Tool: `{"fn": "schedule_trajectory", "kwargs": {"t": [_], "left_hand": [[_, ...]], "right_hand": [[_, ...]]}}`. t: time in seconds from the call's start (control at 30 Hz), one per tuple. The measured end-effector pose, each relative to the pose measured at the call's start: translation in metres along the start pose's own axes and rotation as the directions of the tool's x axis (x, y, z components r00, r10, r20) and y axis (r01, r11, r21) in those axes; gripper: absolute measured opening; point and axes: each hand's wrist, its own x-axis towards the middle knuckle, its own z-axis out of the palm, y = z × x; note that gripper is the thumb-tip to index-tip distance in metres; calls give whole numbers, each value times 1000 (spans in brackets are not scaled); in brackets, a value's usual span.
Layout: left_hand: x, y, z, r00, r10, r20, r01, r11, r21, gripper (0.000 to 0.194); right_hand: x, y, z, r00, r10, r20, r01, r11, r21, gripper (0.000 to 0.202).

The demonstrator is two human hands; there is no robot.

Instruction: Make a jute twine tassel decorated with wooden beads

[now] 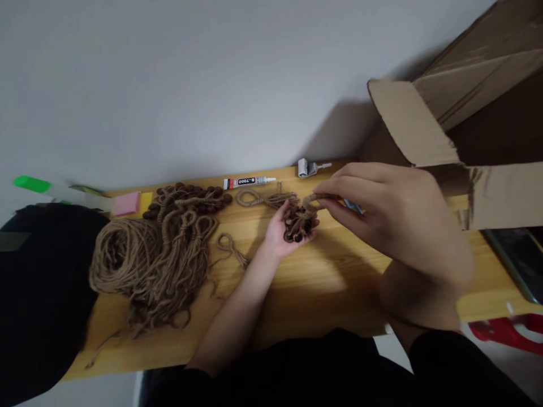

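Note:
Above the wooden table, my left hand [280,233] is palm up, its fingers curled around a beaded cord tassel [299,221] with dark brown round beads at its ends. My right hand [382,206] pinches the tassel's cord loop [311,199] between thumb and fingers, above and to the right of the left. Just behind my left hand lies a second looped cord tassel [254,198]. A smaller cord loop [229,243] rests left of my left forearm.
On the left are a ball of brown twine [123,254], a heap of knotted cords [173,271] and dark beads [186,195]. A glue tube [248,181] and a rolled-up tube [311,168] lie along the wall. An open cardboard box [416,118] stands at right, near a dark device [515,260].

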Motion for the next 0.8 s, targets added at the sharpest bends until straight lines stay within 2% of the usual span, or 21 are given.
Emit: {"fn": "schedule_trajectory", "kwargs": {"t": [0.17, 0.5, 0.8], "left_hand": [[0, 0, 2, 999, -12, -36, 12, 1000, -18, 44], [1, -2, 3, 999, -14, -50, 14, 1000, -15, 46], [-2, -1, 7, 999, -25, -41, 25, 1000, 15, 48]], "right_hand": [[0, 2, 1, 1000, 3, 17, -3, 1000, 17, 20], [3, 2, 1, 997, 11, 74, -18, 996, 87, 19], [4, 4, 4, 997, -16, 72, 9, 996, 92, 20]]}}
